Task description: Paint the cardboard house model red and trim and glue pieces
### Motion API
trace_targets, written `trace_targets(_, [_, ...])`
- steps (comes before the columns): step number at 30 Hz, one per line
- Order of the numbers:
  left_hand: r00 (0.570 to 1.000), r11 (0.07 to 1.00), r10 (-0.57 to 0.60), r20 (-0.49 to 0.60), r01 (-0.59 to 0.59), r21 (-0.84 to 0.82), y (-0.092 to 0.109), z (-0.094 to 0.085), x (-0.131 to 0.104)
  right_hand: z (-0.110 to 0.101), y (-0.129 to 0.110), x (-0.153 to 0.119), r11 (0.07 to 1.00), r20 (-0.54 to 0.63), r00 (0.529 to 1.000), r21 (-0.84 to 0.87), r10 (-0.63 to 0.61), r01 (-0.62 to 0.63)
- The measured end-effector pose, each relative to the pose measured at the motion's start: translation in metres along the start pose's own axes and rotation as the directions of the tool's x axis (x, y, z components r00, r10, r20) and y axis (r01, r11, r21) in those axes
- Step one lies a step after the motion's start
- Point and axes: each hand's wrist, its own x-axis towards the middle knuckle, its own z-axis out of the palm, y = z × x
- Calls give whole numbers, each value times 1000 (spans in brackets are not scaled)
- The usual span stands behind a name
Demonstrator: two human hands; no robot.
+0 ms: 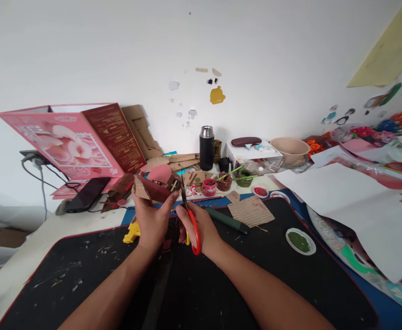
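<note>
Cardboard (154, 191), already folded, sat above the mat (84, 261), gripped in your curled left hand (151, 222), while your right hand (202, 224) clasped scissors (196, 236), blades beside it; trimming seemed unfinished, the amount left unclear.

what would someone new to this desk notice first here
Probably the red-and-yellow-handled metal scissors in the right hand, mid-view, beside the folded brown cardboard piece held in the left hand. Next, the large pink-and-maroon printed box at the back left, then the upright black cylindrical bottle with a silver neck, near the white wall.
</note>
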Motion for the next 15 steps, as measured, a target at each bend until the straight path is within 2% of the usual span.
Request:
trace_targets(5, [1000,999,-8,8,7,45,-5,-1,-2,0,0,1,1000,-24,1000,4,10,-10])
trace_targets(15, [998,995,60,36,-62,78,-2,-2,-2,-1,-1,1,999,-19,1000,-38,5,-6])
